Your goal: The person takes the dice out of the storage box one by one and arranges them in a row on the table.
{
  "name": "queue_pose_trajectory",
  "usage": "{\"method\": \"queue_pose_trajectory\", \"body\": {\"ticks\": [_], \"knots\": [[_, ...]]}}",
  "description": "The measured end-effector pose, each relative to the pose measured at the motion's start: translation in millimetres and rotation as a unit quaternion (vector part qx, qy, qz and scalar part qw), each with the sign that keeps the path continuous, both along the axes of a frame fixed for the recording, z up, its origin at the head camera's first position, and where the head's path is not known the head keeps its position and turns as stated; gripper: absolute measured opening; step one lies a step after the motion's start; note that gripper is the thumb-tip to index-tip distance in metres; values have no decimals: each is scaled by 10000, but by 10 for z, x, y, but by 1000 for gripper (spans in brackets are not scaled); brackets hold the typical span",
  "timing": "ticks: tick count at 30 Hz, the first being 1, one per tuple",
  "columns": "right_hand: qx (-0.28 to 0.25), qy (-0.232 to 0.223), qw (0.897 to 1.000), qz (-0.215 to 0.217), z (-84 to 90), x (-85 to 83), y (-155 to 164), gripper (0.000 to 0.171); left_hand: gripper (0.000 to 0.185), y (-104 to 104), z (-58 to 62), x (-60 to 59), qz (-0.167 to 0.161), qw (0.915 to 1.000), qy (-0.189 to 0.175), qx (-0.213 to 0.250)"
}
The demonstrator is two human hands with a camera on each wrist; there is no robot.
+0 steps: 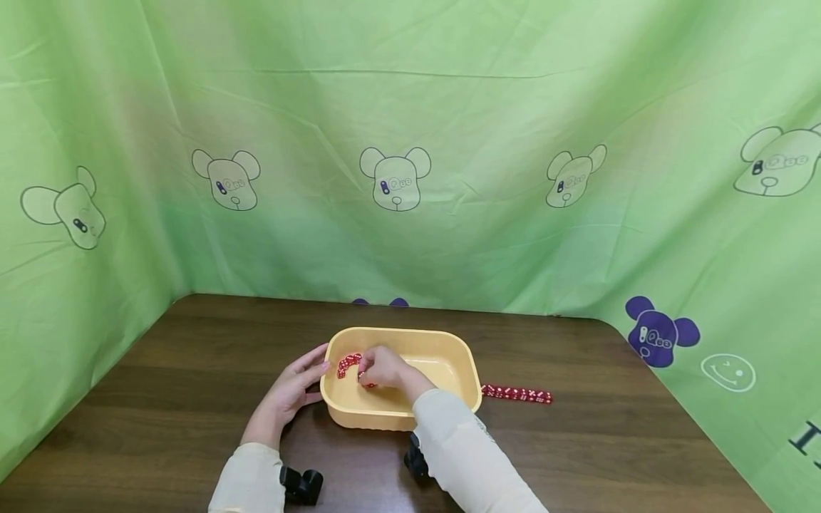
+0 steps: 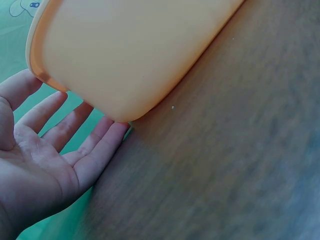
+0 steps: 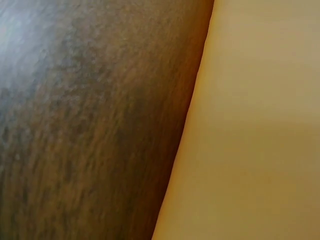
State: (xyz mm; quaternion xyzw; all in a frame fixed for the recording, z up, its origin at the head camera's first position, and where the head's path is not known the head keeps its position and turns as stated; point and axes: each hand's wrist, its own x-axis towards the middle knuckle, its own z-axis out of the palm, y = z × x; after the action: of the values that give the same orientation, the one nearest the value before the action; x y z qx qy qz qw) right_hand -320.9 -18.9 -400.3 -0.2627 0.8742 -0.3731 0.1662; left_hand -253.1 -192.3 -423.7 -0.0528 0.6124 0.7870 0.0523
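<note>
A pale yellow plastic tub (image 1: 442,413) stands on the table. At its left end my left hand (image 1: 296,385) touches the outer wall and rim with spread, fairly straight fingers; the left wrist view shows the fingertips (image 2: 117,131) against the wall. My right hand (image 1: 385,367) reaches inside, fingers curled and pinching at red dice with white dots near the tub's floor; the fingers partly hide them. Beside it a curved row of red dice (image 1: 346,362) lies in the tub's left part. The right wrist view shows only the tub's wall (image 3: 260,125) and the table, not the hand.
A straight double row of red dice (image 1: 516,394) lies on the brown wooden table (image 1: 609,442), just right of the tub. Green cloth (image 1: 398,249) with mouse-head prints hangs around the table's back and sides. Black wrist devices (image 1: 303,486) sit at both cuffs.
</note>
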Motion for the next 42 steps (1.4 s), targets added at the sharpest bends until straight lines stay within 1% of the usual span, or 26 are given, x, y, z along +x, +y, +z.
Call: {"method": "queue_pose_trajectory", "body": {"ticks": [4,8,9,12,15,16,19,22,26,32,35,42], "knots": [[27,-105,9999,-64,0,-5,-11,12,49,2,4,2,16,10000,3,22],[-51,-250,9997,-36,-55,-68,-11,12,49,3,10,6,11,10000,6,54],[-180,-172,9996,97,-145,-138,-3,14,49,3,10,5,11,10000,7,47],[-207,-101,9996,184,-157,-170,3,15,49,5,17,6,-4,10000,31,37],[-313,9,9992,232,-96,-143,29,12,49,17,19,1,-8,10000,50,50],[-251,-69,9996,121,12,-72,30,11,49,20,21,1,-9,10000,50,57],[-371,-83,9992,138,89,-23,57,9,49,21,22,3,2,10000,32,44],[-376,-94,9990,207,166,9,93,9,49,20,24,12,-9,10000,-11,16],[-404,122,9983,412,256,3,156,9,49,12,16,19,-11,10000,-49,19],[-405,476,9962,610,403,-38,275,6,50,11,27,27,-44,10000,19,41],[-268,672,9951,671,493,-44,346,6,50,12,28,28,-50,10000,-6,31],[127,1128,9915,634,699,-64,541,5,50,7,30,35,-79,9999,-84,9]]}}
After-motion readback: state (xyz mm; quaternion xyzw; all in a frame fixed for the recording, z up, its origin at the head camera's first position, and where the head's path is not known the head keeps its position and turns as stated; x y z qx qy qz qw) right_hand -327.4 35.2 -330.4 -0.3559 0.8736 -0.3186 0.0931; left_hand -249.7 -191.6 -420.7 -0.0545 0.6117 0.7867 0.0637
